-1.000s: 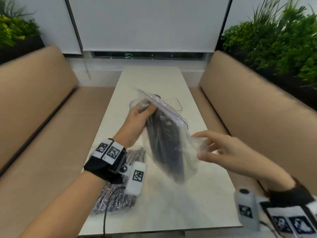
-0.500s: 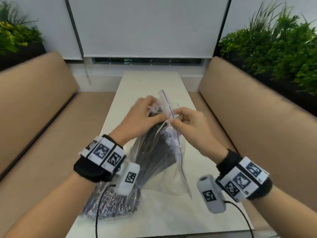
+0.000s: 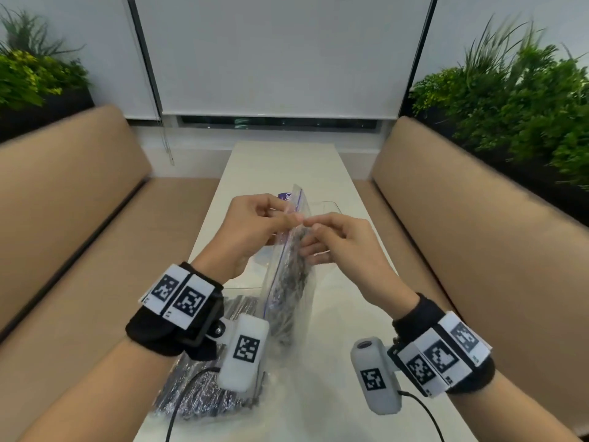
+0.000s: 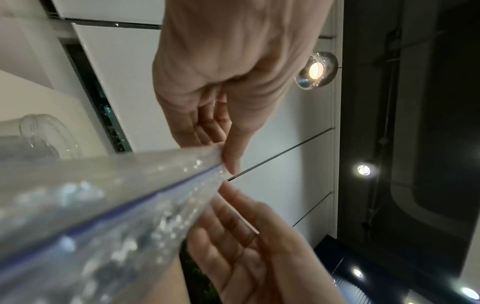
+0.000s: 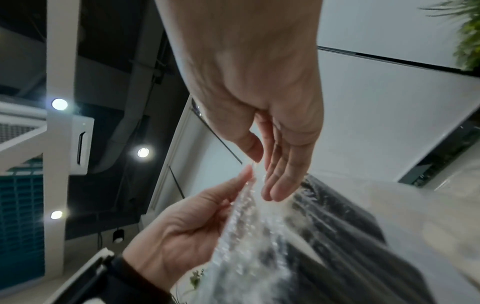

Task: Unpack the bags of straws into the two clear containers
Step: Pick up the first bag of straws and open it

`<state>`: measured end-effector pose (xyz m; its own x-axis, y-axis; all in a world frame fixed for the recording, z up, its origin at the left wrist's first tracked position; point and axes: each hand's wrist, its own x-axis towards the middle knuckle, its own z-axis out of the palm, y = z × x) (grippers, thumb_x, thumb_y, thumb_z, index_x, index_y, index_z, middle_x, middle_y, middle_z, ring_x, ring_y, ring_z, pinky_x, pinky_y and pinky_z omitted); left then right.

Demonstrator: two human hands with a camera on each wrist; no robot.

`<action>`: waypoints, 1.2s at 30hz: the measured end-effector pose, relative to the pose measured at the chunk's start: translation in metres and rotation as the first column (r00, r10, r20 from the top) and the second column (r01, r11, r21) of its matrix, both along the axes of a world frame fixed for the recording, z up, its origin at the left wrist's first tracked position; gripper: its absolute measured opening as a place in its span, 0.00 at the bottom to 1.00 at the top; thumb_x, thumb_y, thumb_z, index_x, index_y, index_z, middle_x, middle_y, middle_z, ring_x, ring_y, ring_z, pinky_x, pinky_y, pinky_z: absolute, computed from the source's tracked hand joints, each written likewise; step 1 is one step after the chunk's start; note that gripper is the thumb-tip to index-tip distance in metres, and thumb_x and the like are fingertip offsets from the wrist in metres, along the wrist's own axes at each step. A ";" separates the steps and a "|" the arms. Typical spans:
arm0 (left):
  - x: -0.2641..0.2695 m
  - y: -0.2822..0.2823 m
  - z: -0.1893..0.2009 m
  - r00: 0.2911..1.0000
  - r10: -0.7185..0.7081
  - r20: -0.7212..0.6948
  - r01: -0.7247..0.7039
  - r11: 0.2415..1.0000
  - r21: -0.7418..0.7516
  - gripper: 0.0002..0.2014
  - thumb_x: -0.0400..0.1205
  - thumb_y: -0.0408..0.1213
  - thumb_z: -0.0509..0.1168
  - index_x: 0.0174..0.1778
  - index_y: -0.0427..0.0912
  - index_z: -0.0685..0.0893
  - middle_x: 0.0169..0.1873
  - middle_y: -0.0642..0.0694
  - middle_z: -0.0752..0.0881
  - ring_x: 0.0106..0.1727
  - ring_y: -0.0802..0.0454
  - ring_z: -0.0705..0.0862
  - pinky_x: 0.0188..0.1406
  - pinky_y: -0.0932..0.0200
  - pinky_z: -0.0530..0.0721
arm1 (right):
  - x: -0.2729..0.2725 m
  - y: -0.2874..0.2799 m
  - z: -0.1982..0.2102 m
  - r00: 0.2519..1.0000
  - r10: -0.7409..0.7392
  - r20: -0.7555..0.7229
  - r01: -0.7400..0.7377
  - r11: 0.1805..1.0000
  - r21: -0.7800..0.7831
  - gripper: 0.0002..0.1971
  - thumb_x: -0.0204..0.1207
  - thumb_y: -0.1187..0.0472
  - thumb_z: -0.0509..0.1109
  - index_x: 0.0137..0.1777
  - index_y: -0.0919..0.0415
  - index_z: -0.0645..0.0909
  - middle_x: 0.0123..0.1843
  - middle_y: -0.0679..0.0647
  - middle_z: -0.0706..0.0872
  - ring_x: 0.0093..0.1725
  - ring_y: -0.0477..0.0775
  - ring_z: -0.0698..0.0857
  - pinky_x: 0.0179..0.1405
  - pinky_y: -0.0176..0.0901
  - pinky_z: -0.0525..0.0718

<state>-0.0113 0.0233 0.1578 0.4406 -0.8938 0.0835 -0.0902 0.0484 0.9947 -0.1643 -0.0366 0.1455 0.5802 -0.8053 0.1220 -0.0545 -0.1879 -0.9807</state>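
Both hands hold a clear zip bag (image 3: pixel 288 282) of dark straws upright over the white table (image 3: pixel 280 161). My left hand (image 3: pixel 291 218) pinches the bag's zip edge (image 4: pixel 207 162) between thumb and fingers. My right hand (image 3: pixel 310 224) pinches the same top edge (image 5: pixel 254 164) from the other side, its other fingers fairly straight. The fingertips of both hands almost meet. A second bag of straws (image 3: pixel 204 390) lies on the table near my left wrist. One clear container (image 3: pixel 328 206) shows behind my hands; another clear container (image 4: pixel 44 133) appears in the left wrist view.
Tan padded benches (image 3: pixel 63 218) (image 3: pixel 478 234) run along both sides of the narrow table. Green plants (image 3: pixel 516 100) stand behind the right bench and more plants (image 3: pixel 28 78) behind the left one. A window blind (image 3: pixel 277 59) closes the far end.
One second ago only my left hand held the bag and my right hand was open and apart. The right hand has come in to the bag's top, and the bag now stands edge-on.
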 end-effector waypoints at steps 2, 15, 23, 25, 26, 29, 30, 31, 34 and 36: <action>-0.003 0.001 0.000 1.000 -0.009 -0.016 0.009 1.000 0.016 0.08 0.72 0.26 0.78 0.36 0.39 0.84 0.30 0.41 0.86 0.25 0.56 0.83 0.27 0.65 0.85 | 0.002 0.001 0.006 0.998 -0.026 0.061 0.021 0.997 0.080 0.08 0.83 0.65 0.65 0.53 0.68 0.84 0.37 0.60 0.89 0.35 0.56 0.90 0.38 0.50 0.90; -0.007 0.001 -0.002 0.982 -0.148 -0.117 0.158 0.984 0.077 0.04 0.81 0.29 0.70 0.48 0.33 0.88 0.38 0.41 0.91 0.35 0.54 0.91 0.38 0.64 0.91 | 0.007 -0.014 0.014 0.992 -0.110 -0.053 0.112 0.993 0.035 0.10 0.76 0.74 0.64 0.38 0.70 0.86 0.36 0.68 0.90 0.37 0.67 0.93 0.41 0.57 0.93; -0.003 0.005 -0.005 0.998 -0.057 0.036 0.056 0.998 0.027 0.09 0.76 0.38 0.76 0.45 0.35 0.91 0.37 0.37 0.92 0.36 0.51 0.92 0.38 0.62 0.91 | 0.010 -0.012 0.022 0.996 -0.011 -0.083 0.010 1.000 -0.018 0.06 0.78 0.73 0.70 0.50 0.75 0.87 0.41 0.72 0.91 0.37 0.62 0.92 0.43 0.50 0.93; 0.001 0.005 -0.004 0.998 -0.029 0.059 0.029 1.000 0.005 0.04 0.76 0.35 0.77 0.42 0.39 0.91 0.35 0.36 0.93 0.35 0.49 0.92 0.39 0.60 0.91 | 0.013 -0.010 0.022 0.994 -0.058 -0.093 0.052 0.997 -0.061 0.03 0.76 0.70 0.74 0.45 0.69 0.89 0.36 0.67 0.92 0.34 0.57 0.92 0.39 0.48 0.93; 0.003 0.005 -0.003 0.997 -0.021 0.080 0.021 1.000 0.001 0.01 0.76 0.32 0.76 0.39 0.40 0.90 0.35 0.35 0.92 0.35 0.47 0.92 0.40 0.58 0.92 | 0.016 -0.008 0.022 0.992 -0.078 -0.103 0.070 0.995 -0.077 0.02 0.75 0.69 0.75 0.42 0.67 0.89 0.33 0.63 0.91 0.32 0.54 0.92 0.36 0.46 0.92; 0.005 0.005 0.001 0.962 0.005 0.272 -0.009 1.000 0.015 0.06 0.76 0.26 0.70 0.36 0.38 0.90 0.32 0.37 0.92 0.33 0.47 0.93 0.40 0.55 0.93 | 0.025 -0.004 0.020 0.977 -0.145 -0.159 0.121 0.982 -0.147 0.05 0.70 0.72 0.73 0.35 0.66 0.87 0.29 0.60 0.90 0.29 0.54 0.91 0.34 0.46 0.90; 0.005 0.004 0.002 0.925 0.015 0.380 -0.024 1.000 0.018 0.05 0.75 0.26 0.68 0.36 0.37 0.89 0.31 0.38 0.92 0.32 0.48 0.93 0.39 0.57 0.93 | 0.027 -0.003 0.020 0.964 -0.182 -0.192 0.138 0.966 -0.220 0.04 0.68 0.71 0.71 0.35 0.66 0.87 0.28 0.59 0.90 0.30 0.55 0.91 0.36 0.47 0.91; 0.005 0.005 0.003 0.874 0.028 0.484 -0.039 0.999 0.012 0.05 0.75 0.27 0.67 0.37 0.36 0.88 0.30 0.40 0.92 0.31 0.48 0.92 0.38 0.56 0.92 | 0.028 -0.001 0.020 0.943 -0.239 -0.234 0.155 0.932 -0.327 0.03 0.67 0.70 0.71 0.35 0.67 0.85 0.28 0.58 0.90 0.31 0.55 0.90 0.37 0.44 0.89; 0.011 0.004 0.001 0.731 0.113 0.673 -0.090 0.994 -0.070 0.02 0.76 0.30 0.64 0.38 0.38 0.79 0.29 0.41 0.89 0.33 0.41 0.89 0.40 0.43 0.87 | 0.030 0.004 0.021 0.867 -0.414 -0.277 0.181 0.780 -0.599 0.03 0.68 0.67 0.71 0.35 0.66 0.81 0.28 0.53 0.84 0.33 0.53 0.80 0.31 0.32 0.73; 0.012 0.006 -0.001 0.717 0.100 0.690 -0.054 0.995 -0.088 0.03 0.77 0.28 0.64 0.43 0.39 0.76 0.32 0.40 0.87 0.35 0.39 0.87 0.40 0.38 0.86 | 0.031 0.004 0.021 0.863 -0.425 -0.274 0.179 0.764 -0.620 0.04 0.68 0.67 0.71 0.36 0.67 0.80 0.30 0.55 0.84 0.35 0.55 0.80 0.35 0.34 0.73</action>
